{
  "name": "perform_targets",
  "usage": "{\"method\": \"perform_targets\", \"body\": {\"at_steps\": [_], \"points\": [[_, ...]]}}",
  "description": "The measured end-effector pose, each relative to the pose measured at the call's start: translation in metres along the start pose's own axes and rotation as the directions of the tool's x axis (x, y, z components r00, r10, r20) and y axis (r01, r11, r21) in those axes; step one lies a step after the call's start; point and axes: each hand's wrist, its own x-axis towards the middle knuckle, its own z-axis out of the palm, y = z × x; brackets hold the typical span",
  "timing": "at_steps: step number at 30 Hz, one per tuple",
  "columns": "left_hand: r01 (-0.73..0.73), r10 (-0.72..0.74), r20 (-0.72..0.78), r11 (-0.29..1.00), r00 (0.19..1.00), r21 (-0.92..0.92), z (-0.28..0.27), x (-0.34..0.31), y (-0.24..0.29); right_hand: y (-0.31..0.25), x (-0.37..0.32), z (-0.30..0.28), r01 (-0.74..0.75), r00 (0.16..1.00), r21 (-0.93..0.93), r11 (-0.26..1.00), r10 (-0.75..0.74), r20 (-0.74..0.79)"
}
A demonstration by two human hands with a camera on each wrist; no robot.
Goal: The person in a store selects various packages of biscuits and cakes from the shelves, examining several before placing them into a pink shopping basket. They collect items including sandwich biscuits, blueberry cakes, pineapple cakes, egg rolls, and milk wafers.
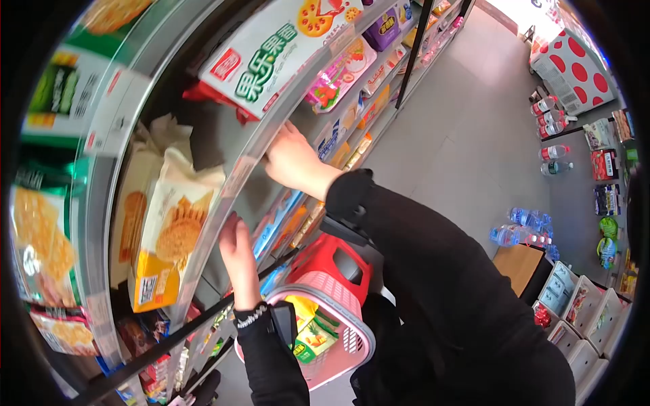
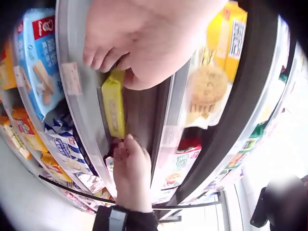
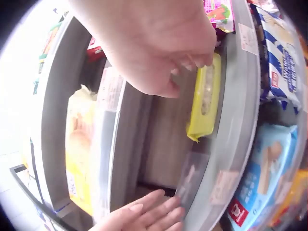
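Observation:
A narrow yellow snack packet lies on the shelf against its clear front lip, out of sight in the head view. My right hand reaches over that lip from above. In the right wrist view its loosely bent fingertips are right at the packet's far end. My left hand is at the same shelf, lower in the head view. The right wrist view shows its fingers extended beside a clear plastic divider, apart from the packet's near end.
A biscuit bag and a white biscuit packet stand on the shelf above. Blue wafer packs fill a lower shelf. A pink basket holding snack packs hangs below my arms. Water bottles stand across the aisle.

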Motion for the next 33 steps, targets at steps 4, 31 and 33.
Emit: {"method": "perform_targets", "body": {"at_steps": [4, 31, 33], "points": [[0.135, -0.141, -0.061, 0.986, 0.988, -0.094, 0.025, 0.044, 0.01, 0.009, 0.038, -0.001, -0.031, 0.983, -0.034, 0.999, 0.037, 0.178], [-0.004, -0.229, -0.322, 0.809, 0.919, -0.588, 0.037, 0.063, 0.0, 0.008, 0.051, -0.028, -0.431, 0.872, 0.434, 0.791, 0.241, 0.427], [-0.034, -0.221, -0.358, 0.81, 0.907, -0.585, 0.039, 0.058, 0.011, 0.008, 0.041, -0.014, -0.352, 0.922, 0.405, 0.844, 0.238, 0.306]]}}
